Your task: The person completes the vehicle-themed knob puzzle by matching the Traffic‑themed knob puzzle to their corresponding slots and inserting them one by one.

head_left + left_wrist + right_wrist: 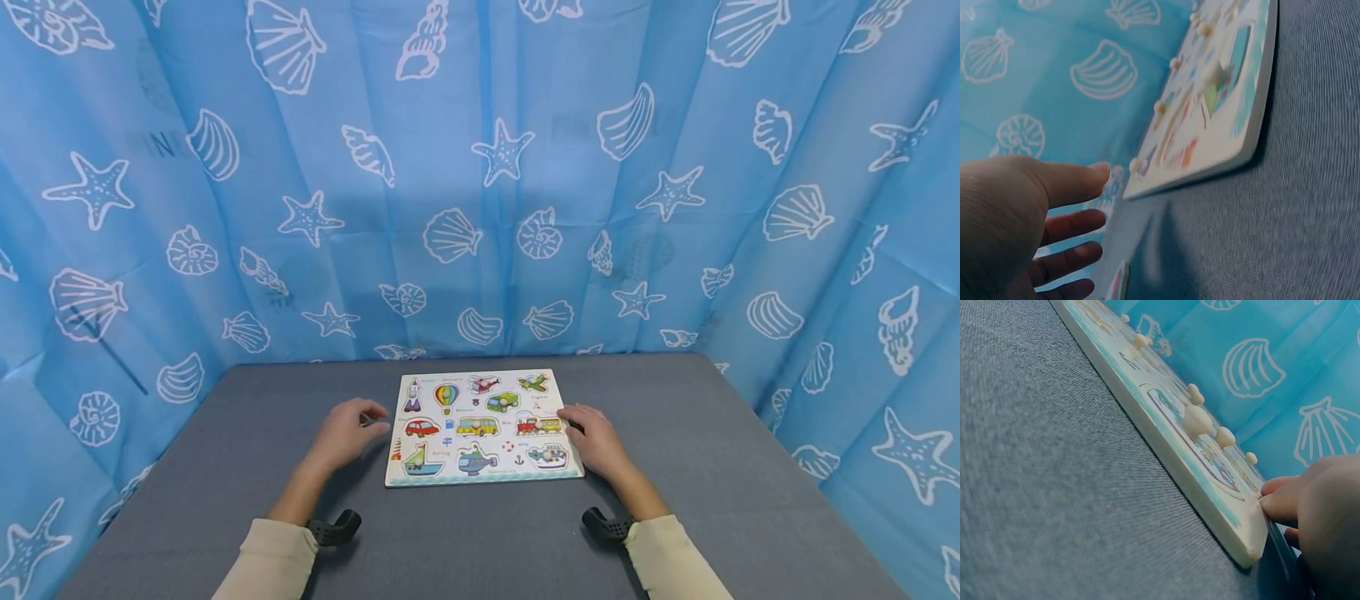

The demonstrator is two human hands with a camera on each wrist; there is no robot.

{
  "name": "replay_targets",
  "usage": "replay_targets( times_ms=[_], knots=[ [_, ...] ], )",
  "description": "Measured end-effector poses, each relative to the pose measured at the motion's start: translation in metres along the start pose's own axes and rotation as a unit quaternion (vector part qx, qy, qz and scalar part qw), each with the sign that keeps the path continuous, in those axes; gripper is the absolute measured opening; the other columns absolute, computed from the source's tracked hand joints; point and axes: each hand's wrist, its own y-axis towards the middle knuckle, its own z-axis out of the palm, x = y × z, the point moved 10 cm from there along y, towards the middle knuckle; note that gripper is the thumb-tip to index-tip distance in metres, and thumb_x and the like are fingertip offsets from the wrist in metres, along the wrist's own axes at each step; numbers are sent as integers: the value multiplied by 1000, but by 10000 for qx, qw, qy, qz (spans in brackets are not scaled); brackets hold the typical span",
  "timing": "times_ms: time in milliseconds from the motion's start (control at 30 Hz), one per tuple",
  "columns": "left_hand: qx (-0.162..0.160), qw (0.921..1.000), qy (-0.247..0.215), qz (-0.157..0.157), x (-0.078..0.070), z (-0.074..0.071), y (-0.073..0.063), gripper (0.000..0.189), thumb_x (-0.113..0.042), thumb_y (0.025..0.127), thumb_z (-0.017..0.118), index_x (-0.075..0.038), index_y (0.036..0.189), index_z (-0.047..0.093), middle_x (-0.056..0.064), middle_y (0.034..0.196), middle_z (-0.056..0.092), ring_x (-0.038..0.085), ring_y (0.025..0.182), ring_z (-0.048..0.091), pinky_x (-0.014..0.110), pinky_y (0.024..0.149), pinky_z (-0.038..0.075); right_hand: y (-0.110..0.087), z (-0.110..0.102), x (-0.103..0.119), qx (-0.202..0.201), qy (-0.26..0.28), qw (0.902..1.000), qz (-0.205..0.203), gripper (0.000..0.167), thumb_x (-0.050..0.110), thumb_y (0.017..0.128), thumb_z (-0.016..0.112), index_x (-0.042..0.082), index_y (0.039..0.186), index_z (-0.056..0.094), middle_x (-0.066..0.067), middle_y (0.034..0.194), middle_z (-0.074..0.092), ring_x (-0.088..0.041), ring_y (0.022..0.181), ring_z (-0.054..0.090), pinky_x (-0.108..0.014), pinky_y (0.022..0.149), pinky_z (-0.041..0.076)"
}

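A wooden knob puzzle board (495, 475) lies on the table with vehicle pieces in its cut-outs, among them a red car (422, 427), a yellow bus (477, 426) and a sailboat (423, 461). Just off its left edge is my left hand (349, 433), fingers apart and thumb extended, with nothing between them. Under those fingers the left wrist view catches the edge of a thin, flat piece (1119, 284), mostly cut off. My right hand (596, 440) grips the board's right edge, thumb and finger at the rim beside the train (538, 425).
The grey cloth-covered table (480, 542) reaches back to a blue shell-and-starfish curtain (480, 275), which also hangs along both sides. Black wrist mounts (336, 528) sit by the cuffs of the beige sleeves. Round wooden knobs (1197, 421) rise from the pieces.
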Motion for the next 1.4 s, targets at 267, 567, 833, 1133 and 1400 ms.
replay_targets(
  times_ms=[267,567,833,1133,1400],
  knots=[
    [-214,9997,-39,-87,17,-6,2,21,-19,88,73,-9,106,71,12,110,62,30,98,58,49,81,47,0,0,-1,21,-6,10000,36,32,0,95,57,-3,126,61,-23,135,54,-43,132,38,-58,106,28],
    [-499,9973,128,-523,44,-17,4,26,-20,88,72,-6,110,71,19,118,60,40,113,52,60,95,34,1,-1,2,-3,54,10000,3,32,0,94,57,-4,126,61,-24,134,54,-44,132,38,-58,105,28],
    [-327,9952,170,-906,62,-19,3,26,-13,85,74,2,106,70,19,105,63,36,100,56,54,86,43,0,0,0,-15,52,10000,-39,32,0,94,57,-4,126,61,-24,134,54,-44,131,39,-58,106,28],
    [-476,9920,-158,-1161,73,-21,2,21,-9,83,75,3,100,72,17,99,66,34,93,58,51,83,44,1,0,-1,-7,41,10000,-15,33,0,95,57,-4,127,61,-24,134,54,-44,131,39,-58,105,28],
    [-497,9912,-180,-1210,80,-22,-1,20,-10,85,74,2,100,73,15,95,66,31,87,58,49,79,44,1,1,-1,52,23,10000,45,33,0,95,56,-3,127,61,-23,135,54,-43,132,38,-58,106,28]
  ],
)
